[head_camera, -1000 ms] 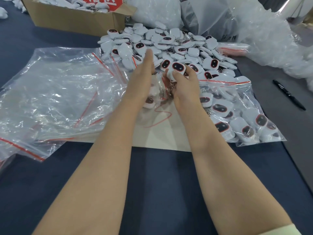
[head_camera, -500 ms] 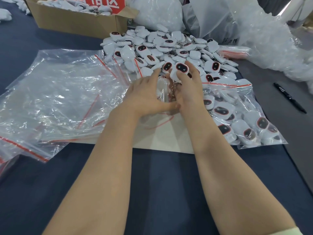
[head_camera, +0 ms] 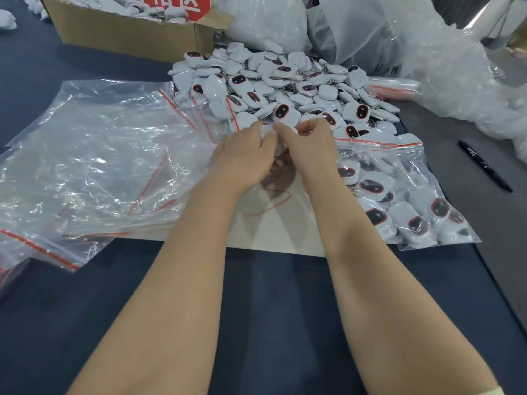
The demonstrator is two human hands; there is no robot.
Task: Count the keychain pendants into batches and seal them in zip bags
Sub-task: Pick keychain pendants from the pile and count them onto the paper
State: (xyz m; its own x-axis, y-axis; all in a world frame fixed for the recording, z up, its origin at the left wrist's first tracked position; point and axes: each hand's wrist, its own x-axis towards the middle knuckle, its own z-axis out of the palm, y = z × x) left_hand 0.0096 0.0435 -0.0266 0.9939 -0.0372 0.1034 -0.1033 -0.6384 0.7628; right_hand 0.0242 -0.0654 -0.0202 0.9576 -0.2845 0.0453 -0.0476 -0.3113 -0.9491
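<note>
— Both hands are together: the left hand (head_camera: 242,161) and the right hand (head_camera: 308,149) meet fingertip to fingertip, fingers curled, pinching the top of the held zip bag (head_camera: 281,169).

— What's in it?

— Dark shapes show through the film between the palms, too blurred to count. The bag sits at the near edge of the pendant pile (head_camera: 285,81), over the white sheet (head_camera: 273,235).

— Which way does it run?

— Its pinched end is farthest from the person, and the rest falls back toward the wrists, so its long axis points away. A curved red line lies on the sheet below; I cannot tell whether it is this bag's strip.

— And the other containers?

— Just right of the hands lies the filled zip bag (head_camera: 399,201), flat and packed with white pendants with dark oval faces. Its red strip is at the far end, running left to right. To the left, the empty zip bags (head_camera: 99,161) are heaped flat, their red strips slanting. Behind them the cardboard box (head_camera: 128,38) holds more white pendants.

— The arms?

— Both bare forearms reach forward from the lower edge and converge over the dark blue tabletop (head_camera: 256,309). A black marker (head_camera: 484,166) lies well apart on the right.
</note>
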